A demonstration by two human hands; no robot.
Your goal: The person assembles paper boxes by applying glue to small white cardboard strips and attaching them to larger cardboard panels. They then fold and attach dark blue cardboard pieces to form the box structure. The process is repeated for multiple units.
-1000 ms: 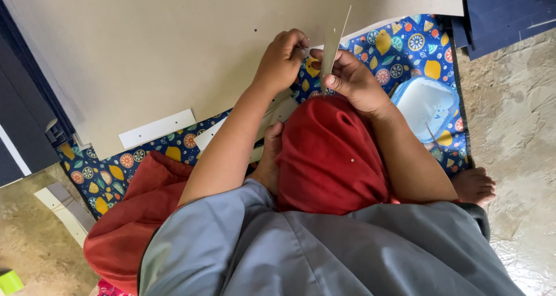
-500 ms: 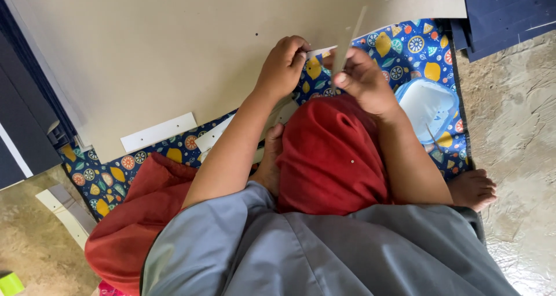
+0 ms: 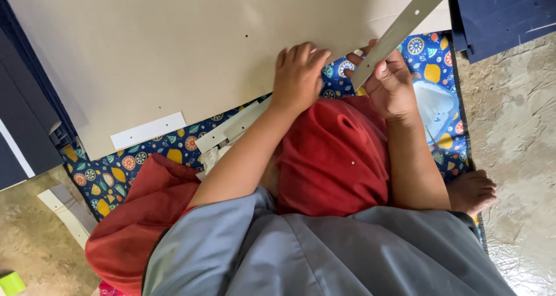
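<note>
The far end of the grey strip [image 3: 405, 24] is cut off by the top edge, and the mat [image 3: 116, 174] is largely hidden beneath the cardboard sheet [image 3: 174, 47].

Soft, even daylight fills the frame; shadows are faint, the focus is sharp, and wet-looking glare shines at lower right.

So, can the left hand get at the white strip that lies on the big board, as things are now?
Probably yes. The left hand lies flat on the grey board and holds nothing, and the white strip lies uncovered near the board's edge, further to its left. Nothing stands between them. The right hand holds a long strip.
</note>
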